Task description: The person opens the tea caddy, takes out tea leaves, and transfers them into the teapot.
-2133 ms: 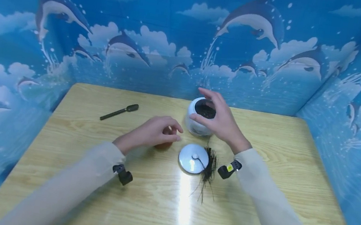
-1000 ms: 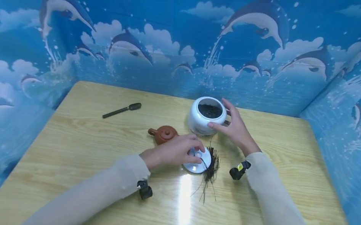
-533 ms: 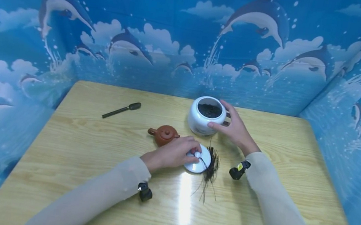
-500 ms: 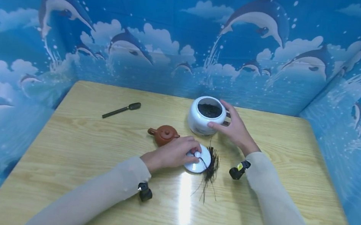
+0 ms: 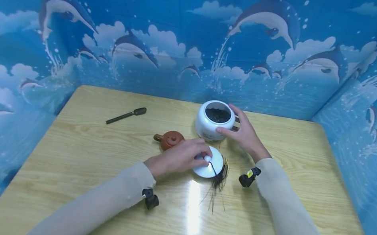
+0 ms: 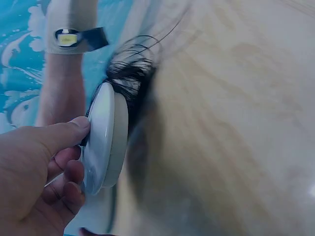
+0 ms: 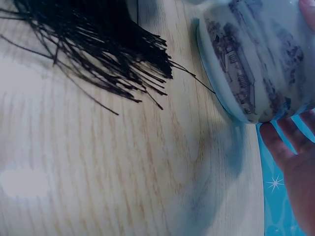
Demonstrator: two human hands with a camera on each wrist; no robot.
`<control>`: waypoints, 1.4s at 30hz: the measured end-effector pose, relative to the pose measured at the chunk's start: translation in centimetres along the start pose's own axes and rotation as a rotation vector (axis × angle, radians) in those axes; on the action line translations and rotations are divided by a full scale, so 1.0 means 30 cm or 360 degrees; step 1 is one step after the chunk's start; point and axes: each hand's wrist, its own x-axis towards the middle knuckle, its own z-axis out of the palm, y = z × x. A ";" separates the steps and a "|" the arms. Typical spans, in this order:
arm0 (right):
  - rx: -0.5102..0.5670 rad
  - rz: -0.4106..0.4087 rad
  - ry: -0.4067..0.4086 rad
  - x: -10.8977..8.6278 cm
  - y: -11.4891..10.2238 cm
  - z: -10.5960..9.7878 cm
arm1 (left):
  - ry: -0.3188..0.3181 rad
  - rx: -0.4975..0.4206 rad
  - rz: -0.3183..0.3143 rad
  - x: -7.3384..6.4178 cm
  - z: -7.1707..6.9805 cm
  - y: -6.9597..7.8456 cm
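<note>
Between thumb and fingers, my left hand (image 5: 183,156) pinches the knob of a white lid (image 5: 215,166). In the left wrist view the lid (image 6: 101,140) is raised a little off the table, its shadow beside it. A black tassel (image 5: 217,182) on a cord hangs from the knob and trails over the wood. Behind the lid stands a white porcelain tea jar (image 5: 205,127) with dark leaf-like contents. My right hand (image 5: 248,138) grips the jar's right side, thumb at the front. A dark landscape print shows on the jar (image 6: 101,211) (image 7: 241,64) wall.
A small brown clay teapot (image 5: 171,139) stands left of the lid, partly behind my left hand. Farther left lies a dark scoop (image 5: 126,115). The wooden table (image 5: 266,233) ends at a blue dolphin-printed cloth (image 5: 165,74) at the back and sides.
Both hands came in: the right moved from over the jar's mouth to its side, the left from the teapot to the lid's knob. The lid has just risen slightly.
</note>
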 end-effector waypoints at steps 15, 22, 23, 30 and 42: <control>0.0036 -0.0037 -0.0020 0.001 0.003 -0.004 | 0.0256 0.0071 0.0181 0.031 -0.187 0.025; 0.0038 -0.0062 -0.0038 0.005 0.014 -0.004 | 0.0304 0.0033 0.0106 0.067 -0.254 0.024; 0.0040 -0.0060 -0.0039 0.006 0.015 -0.004 | 0.0309 0.0033 0.0098 0.074 -0.263 0.024; 0.0061 -0.0047 -0.0043 0.006 0.012 -0.004 | 0.0323 0.0051 0.0052 0.142 -0.308 0.029; 0.0090 -0.0044 -0.0065 0.010 0.006 -0.010 | 0.0314 0.0082 0.0056 0.258 -0.326 0.025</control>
